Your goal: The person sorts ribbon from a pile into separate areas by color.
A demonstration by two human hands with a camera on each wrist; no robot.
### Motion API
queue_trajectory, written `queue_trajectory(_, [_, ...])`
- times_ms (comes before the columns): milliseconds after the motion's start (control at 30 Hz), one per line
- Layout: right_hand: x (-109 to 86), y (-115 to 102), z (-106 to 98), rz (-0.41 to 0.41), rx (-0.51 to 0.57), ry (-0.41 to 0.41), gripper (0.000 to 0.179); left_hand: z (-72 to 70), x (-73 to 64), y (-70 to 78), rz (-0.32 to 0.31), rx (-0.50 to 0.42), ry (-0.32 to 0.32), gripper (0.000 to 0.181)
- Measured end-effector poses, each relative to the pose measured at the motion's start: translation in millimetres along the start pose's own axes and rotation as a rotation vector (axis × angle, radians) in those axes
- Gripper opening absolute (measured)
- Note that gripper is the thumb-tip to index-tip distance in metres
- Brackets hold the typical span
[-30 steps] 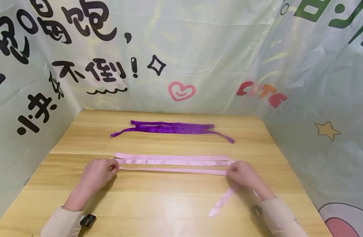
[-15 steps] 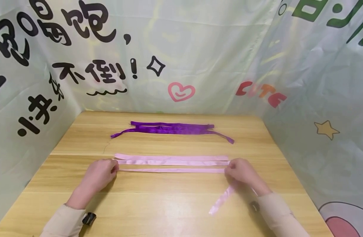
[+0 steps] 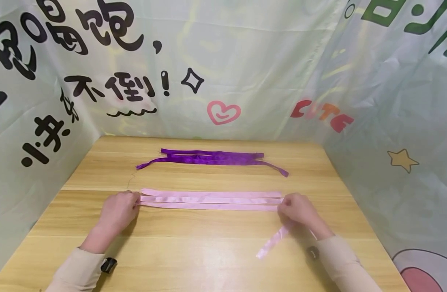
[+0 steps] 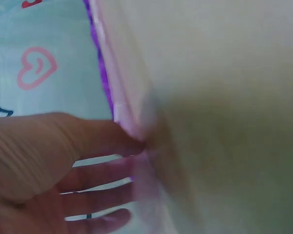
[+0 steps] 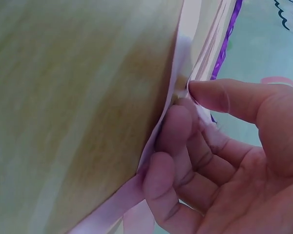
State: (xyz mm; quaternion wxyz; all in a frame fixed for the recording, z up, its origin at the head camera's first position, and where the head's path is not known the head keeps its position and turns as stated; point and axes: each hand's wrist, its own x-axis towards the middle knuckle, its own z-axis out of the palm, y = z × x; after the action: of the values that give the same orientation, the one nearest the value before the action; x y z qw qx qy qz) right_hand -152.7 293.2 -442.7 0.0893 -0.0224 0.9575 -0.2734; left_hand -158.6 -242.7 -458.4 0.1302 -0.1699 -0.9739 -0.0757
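Observation:
Three pale pink ribbon lengths run side by side across the table, the back two (image 3: pixel 208 194) close together and the front ribbon (image 3: pixel 208 206) just beside them. At the left end, my left hand (image 3: pixel 118 211) pinches the front ribbon between thumb and fingers; in the left wrist view the thumb presses on the pink ribbon (image 4: pixel 147 187). My right hand (image 3: pixel 300 209) pinches that ribbon near its right end, fingers curled, and the right wrist view has the ribbon (image 5: pixel 107 207) bending past the fingertips. Its loose tail (image 3: pixel 274 242) slants toward the front.
Several purple ribbons (image 3: pixel 212 158) lie in a row farther back on the wooden table (image 3: pixel 194 255), two ends splayed outward. A thin thread (image 3: pixel 130 178) lies left of them. Printed cloth walls (image 3: pixel 259 81) enclose the table's back and sides.
My left hand has shifted slightly left and back, drawing the front ribbon close to the other two and flatter. My right hand has moved slightly left, and the tail's end has come back a little.

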Motion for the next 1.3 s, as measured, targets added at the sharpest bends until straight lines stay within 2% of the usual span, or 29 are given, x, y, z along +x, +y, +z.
queue_trajectory(133, [-0.4, 0, -2, 0.019, 0.028, 0.011, 0.015, -10.4, -3.1, -0.6, -0.084, -0.087, -0.117, 0.002])
queue_trajectory(300, [-0.3, 0, -8, 0.063, 0.009, 0.056, 0.017, -18.0, -4.1, -1.3, -0.134, -0.113, -0.107, 0.012])
queue_trajectory(467, [-4.3, 3, -14, 0.047, 0.018, 0.101, 0.015, -17.2, -6.1, -2.4, -0.134, -0.106, -0.12, 0.017])
queue_trajectory(633, [-15.0, 7, -20, 0.06, 0.067, 0.125, 0.015, -17.8, -2.6, 6.4, -0.068, -0.136, -0.113, 0.013])
queue_trajectory(833, [-26.2, 19, -23, 0.014, 0.037, 0.177, 0.017, -18.1, 12.1, 36.7, 0.028, -0.17, -0.076, 0.008])
queue_trajectory(967, [-31.4, 25, -23, -0.018, 0.0, 0.184, 0.022, -14.7, 21.5, 64.7, 0.084, -0.197, -0.063, 0.007])
queue_trajectory(1067, [-36.1, 25, -22, -0.057, -0.036, 0.192, 0.026, -7.6, 27.6, 87.8, 0.166, -0.23, -0.059, 0.004])
queue_trajectory(1167, [-41.7, 20, -22, -0.094, -0.041, 0.18, 0.028, 0.8, 34.2, 112.0, 0.251, -0.261, -0.103, 0.005])
queue_trajectory(1300, [-48.5, 10, -20, -0.158, -0.029, 0.119, 0.028, 7.3, 45.3, 143.8, 0.338, -0.332, -0.236, 0.007])
